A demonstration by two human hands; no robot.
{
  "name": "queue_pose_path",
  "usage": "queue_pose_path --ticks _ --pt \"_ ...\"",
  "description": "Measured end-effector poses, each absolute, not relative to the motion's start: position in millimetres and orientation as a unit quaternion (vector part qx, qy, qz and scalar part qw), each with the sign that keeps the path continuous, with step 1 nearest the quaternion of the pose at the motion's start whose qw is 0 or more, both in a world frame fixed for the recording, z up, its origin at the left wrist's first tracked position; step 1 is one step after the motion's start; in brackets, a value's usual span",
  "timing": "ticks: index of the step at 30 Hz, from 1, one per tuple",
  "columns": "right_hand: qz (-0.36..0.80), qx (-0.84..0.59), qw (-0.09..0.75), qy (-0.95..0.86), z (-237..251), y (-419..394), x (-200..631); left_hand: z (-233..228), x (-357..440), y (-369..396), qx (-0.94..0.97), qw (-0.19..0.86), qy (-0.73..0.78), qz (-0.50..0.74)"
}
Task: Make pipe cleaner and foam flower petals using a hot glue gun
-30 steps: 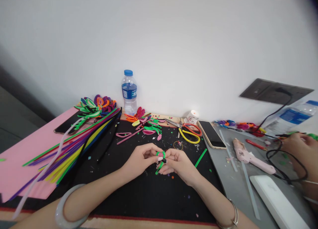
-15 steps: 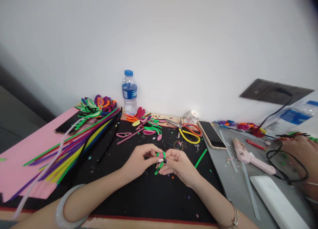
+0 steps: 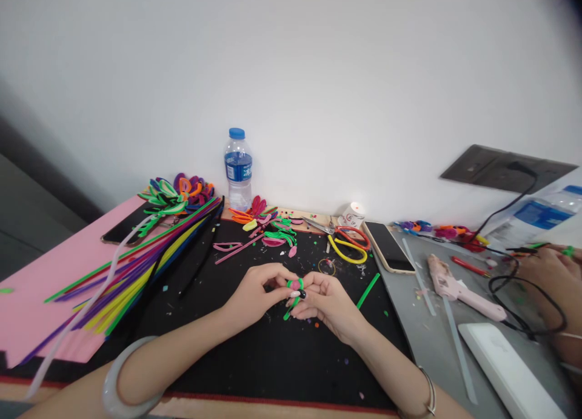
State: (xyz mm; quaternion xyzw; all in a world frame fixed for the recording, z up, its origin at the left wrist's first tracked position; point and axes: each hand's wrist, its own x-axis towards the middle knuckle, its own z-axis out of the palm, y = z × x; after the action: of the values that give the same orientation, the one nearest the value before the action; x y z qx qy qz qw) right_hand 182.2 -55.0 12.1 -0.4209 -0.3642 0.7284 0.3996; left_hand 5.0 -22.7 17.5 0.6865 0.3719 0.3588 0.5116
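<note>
Between my fingertips, above the black mat (image 3: 254, 370), is a small green pipe cleaner piece (image 3: 295, 284) with a pink part in its middle. My left hand (image 3: 264, 291) pinches it from the left, thumb and fingers together. From the other side my right hand (image 3: 330, 307) pinches the same piece, its fingers curled. A green tail hangs below the fingertips; the rest is covered by them. A loose green pipe cleaner (image 3: 368, 290) lies just right of my right hand. Beyond my hands lie a pink bent pipe cleaner (image 3: 227, 247) and scissors (image 3: 348, 248) with red and yellow handles.
Bundled pipe cleaners (image 3: 150, 270) lie on a pink sheet (image 3: 27, 322) at left. A water bottle (image 3: 238, 170) stands by the wall. On the right are a phone (image 3: 388, 247), a pink glue gun (image 3: 468, 294), a white box-like object (image 3: 504, 364) and another person's hand (image 3: 548, 273).
My hands and the green and pink piece stay nearly the same. The other person's hand at the far right has shifted slightly, and the view has moved a little.
</note>
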Motion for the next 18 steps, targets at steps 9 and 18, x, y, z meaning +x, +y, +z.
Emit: queue_pose_path --ticks 9,18 --pt "0.737 -0.407 0.405 -0.355 10.0 -54.4 182.0 15.9 4.4 -21.0 0.684 0.521 0.361 0.362" --pt "0.731 -0.405 0.409 -0.366 8.2 -53.1 183.8 14.6 3.6 -22.0 0.678 0.541 0.351 0.354"
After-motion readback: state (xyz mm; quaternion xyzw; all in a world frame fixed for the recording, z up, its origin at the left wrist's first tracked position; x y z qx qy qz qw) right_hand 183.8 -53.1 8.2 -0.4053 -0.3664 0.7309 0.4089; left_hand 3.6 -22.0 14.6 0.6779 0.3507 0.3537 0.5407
